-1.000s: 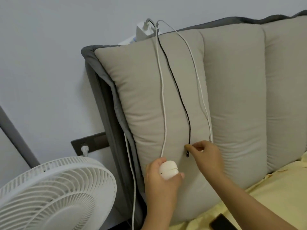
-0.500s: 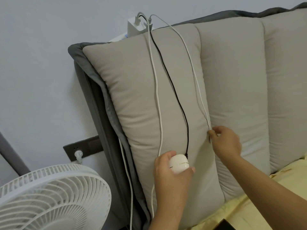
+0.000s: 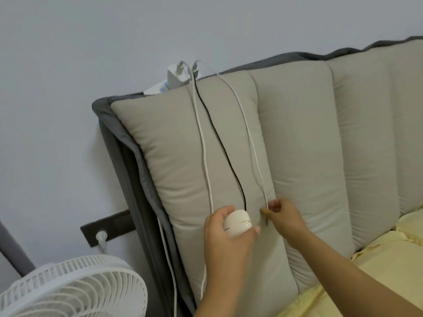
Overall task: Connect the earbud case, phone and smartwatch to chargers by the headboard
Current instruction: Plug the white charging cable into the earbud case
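Note:
My left hand grips a white earbud case against the beige headboard cushion. Just to its right, my right hand pinches the lower end of a thin white cable. A black cable hangs down to the top of the case, and a thicker white cable runs past the case on its left. All three cables come from a white charger block on top of the headboard. No phone or smartwatch shows.
A white fan stands at the lower left. A dark wall socket plate with a white plug sits behind the grey headboard frame. Yellow bedding covers the lower right.
My right hand left the black cable, took the thin white cable to its right, and now brings that cable's end close to the case. The camera view shifted.

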Motion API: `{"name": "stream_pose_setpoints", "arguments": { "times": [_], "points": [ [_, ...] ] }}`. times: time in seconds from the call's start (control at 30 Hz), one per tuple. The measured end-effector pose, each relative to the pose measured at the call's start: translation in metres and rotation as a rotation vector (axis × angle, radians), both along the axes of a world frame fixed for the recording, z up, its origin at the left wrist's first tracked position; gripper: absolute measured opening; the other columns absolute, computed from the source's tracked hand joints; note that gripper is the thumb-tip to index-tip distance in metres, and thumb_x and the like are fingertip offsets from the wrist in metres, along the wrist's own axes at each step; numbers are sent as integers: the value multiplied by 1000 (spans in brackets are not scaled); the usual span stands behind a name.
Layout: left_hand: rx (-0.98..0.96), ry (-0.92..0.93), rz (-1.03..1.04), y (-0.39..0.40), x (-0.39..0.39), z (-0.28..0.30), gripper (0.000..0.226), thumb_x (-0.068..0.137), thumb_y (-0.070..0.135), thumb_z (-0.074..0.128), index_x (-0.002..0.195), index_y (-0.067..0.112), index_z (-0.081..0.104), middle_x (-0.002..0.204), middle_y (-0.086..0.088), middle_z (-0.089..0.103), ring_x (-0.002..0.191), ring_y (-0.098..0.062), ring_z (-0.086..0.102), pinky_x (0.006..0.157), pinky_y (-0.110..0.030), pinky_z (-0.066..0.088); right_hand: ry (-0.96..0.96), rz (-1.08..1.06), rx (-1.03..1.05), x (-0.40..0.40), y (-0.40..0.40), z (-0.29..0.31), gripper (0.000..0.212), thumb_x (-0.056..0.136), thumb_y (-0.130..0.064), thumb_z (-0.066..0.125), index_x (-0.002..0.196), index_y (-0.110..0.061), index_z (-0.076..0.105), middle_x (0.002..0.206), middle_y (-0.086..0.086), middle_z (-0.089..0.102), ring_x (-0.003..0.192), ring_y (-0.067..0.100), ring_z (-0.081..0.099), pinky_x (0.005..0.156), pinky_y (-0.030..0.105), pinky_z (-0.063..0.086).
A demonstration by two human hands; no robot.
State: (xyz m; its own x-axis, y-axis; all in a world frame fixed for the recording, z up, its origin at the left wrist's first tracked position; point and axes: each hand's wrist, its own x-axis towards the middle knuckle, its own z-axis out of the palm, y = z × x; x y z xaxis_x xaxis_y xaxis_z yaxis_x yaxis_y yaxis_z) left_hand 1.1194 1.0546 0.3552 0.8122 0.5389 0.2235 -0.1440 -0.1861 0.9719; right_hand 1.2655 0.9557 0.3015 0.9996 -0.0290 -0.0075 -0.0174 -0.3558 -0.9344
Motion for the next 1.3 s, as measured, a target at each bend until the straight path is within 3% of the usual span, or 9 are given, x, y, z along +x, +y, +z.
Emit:
{"name": "stream_pose_setpoints", "arguments": {
  "times": [0.13, 0.23, 0.33, 0.43, 0.6, 0.73, 0.9, 1.03, 1.3],
  "points": [
    [-182, -30, -88, 1, -6, 19, 40, 70, 8, 80, 103, 22, 62, 98, 3, 66, 80, -4, 63, 62, -12, 50, 20, 86, 58, -12, 5, -1, 14, 82, -15, 69, 77, -8, 57, 71, 5, 57, 67, 21, 53, 66, 32, 45],
    [-362, -16, -172, 6, -14, 37, 22, 74, 12, 77, 94, 17, 67, 89, -1, 70, 78, -11, 64, 70, -21, 52, -19, 110, 70, -24, 5, 12, 12, 88, -13, 62, 82, -7, 53, 71, 5, 53, 62, 17, 46, 55, 27, 37],
    [-739, -13, -284, 10, -22, 63, 11, 81, 8, 66, 90, 2, 66, 86, -12, 66, 85, -23, 63, 79, -32, 57, -61, 153, 105, -34, 1, 49, 11, 91, -13, 57, 83, -7, 52, 79, 11, 62, 66, 18, 50, 60, 28, 41],
    [-911, -19, -314, 8, -31, 96, 14, 84, 7, 62, 92, -4, 64, 95, -18, 59, 99, -33, 59, 78, -34, 56, -104, 222, 176, -49, -7, 106, 11, 91, -14, 57, 88, -3, 56, 77, 7, 67, 69, 20, 55, 72, 32, 45],
    [-884, -112, -355, 4, -44, 146, 23, 72, 7, 67, 91, -5, 63, 94, -15, 57, 102, -33, 56, 75, -32, 57, -166, 338, 292, -92, -16, 207, 11, 94, -15, 53, 91, -5, 52, 88, 9, 69, 65, 14, 56, 53, 14, 43],
    [-836, -171, -384, 5, -59, 179, 38, 63, 10, 67, 97, -5, 62, 89, -15, 62, 99, -34, 57, 79, -34, 55, -145, 388, 349, -128, -25, 252, 12, 95, -20, 52, 88, -13, 46, 88, 9, 74, 65, 15, 63, 59, 26, 40],
    [-888, -156, -439, 6, -79, 204, 21, 81, 9, 61, 99, -2, 61, 101, -23, 62, 99, -41, 63, 75, -36, 58, -140, 414, 460, -160, -35, 281, 7, 92, -12, 57, 93, -10, 50, 83, 12, 74, 65, 17, 64, 63, 29, 48],
    [-946, -127, -470, 4, -90, 214, 35, 76, 12, 63, 108, -3, 58, 114, -29, 59, 103, -45, 63, 75, -37, 58, -143, 402, 526, -175, -42, 297, 10, 90, -9, 59, 95, -9, 51, 81, 9, 73, 65, 15, 65, 63, 28, 49],
    [-940, -149, -508, 1, -103, 223, 16, 84, 10, 57, 96, 1, 61, 102, -23, 59, 98, -46, 63, 75, -36, 57, -52, 418, 636, -194, -46, 303, 11, 87, -13, 62, 95, -8, 55, 82, 8, 73, 64, 14, 65, 59, 26, 50]
  ]
}}
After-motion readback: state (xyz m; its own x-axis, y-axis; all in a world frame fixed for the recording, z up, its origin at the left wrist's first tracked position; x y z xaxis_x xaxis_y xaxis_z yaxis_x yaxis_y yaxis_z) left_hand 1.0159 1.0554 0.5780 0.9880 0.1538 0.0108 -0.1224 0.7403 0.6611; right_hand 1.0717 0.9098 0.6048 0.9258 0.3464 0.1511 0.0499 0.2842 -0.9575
